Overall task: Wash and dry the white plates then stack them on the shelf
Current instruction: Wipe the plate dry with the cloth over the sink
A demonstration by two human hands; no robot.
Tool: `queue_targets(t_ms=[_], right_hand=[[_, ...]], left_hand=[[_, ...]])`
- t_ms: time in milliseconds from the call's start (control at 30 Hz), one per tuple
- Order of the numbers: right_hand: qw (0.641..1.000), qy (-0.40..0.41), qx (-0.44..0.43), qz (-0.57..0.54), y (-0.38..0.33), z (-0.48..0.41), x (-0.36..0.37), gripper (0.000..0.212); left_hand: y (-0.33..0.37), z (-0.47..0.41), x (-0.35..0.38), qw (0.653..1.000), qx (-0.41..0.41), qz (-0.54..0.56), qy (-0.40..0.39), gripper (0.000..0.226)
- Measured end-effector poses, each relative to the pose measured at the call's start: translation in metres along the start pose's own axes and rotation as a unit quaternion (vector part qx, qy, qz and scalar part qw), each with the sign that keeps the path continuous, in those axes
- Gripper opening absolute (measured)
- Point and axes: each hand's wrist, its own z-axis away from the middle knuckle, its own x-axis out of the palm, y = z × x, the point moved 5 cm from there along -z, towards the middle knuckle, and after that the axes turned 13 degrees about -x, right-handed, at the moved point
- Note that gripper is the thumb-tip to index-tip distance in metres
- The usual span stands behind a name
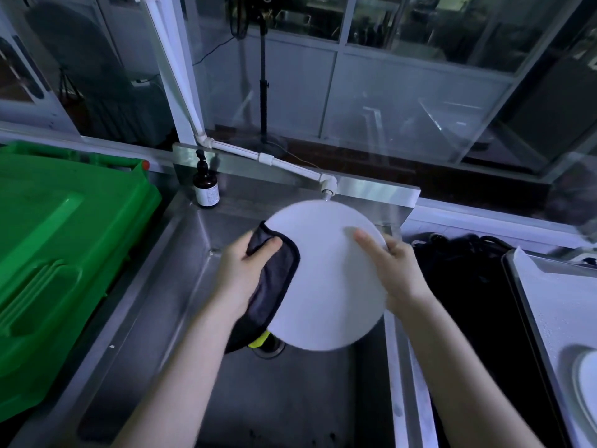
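A round white plate (329,286) is held tilted over the steel sink (181,286). My right hand (397,270) grips its right rim, thumb lying on the face and the fingers behind. My left hand (245,266) holds a dark grey cloth (274,279) folded over the plate's left edge, thumb pressing the cloth onto the plate. The cloth's lower end hangs below the plate. Another white plate (586,379) shows partly at the right edge, lying on a white tray (549,302).
A brown pump bottle (205,185) stands at the sink's back left corner. A white pipe ends in a tap (328,185) just behind the plate. A green bin lid (64,234) lies left. A yellow object (260,341) sits by the drain. Black cables (458,253) are right.
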Motion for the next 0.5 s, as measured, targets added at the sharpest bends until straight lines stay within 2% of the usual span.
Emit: queue_targets(t_ms=[100, 167, 233, 300, 400, 500], right_hand=[[0.972, 0.213, 0.07, -0.071, 0.033, 0.029, 0.013, 0.025], [0.952, 0.27, 0.1, -0.104, 0.049, 0.05, 0.023, 0.026], [0.961, 0.227, 0.102, -0.117, 0.059, 0.053, 0.021, 0.02], [0.982, 0.14, 0.071, -0.109, 0.053, 0.041, 0.008, 0.027], [0.997, -0.028, 0.025, -0.063, 0.032, 0.011, -0.011, 0.046], [0.98, -0.192, 0.047, 0.003, 0.017, -0.004, -0.013, 0.05]], left_hand=[[-0.031, 0.015, 0.008, 0.98, -0.1, 0.08, 0.152, 0.023], [-0.043, 0.018, 0.015, 0.974, -0.125, 0.114, 0.148, 0.025], [-0.044, 0.015, 0.015, 0.978, -0.116, 0.142, 0.102, 0.012], [-0.036, 0.008, 0.008, 0.985, -0.088, 0.127, 0.077, 0.005], [-0.017, -0.004, 0.005, 0.997, -0.056, 0.056, -0.016, 0.006], [0.001, -0.008, 0.017, 0.986, -0.026, -0.075, -0.148, 0.008]])
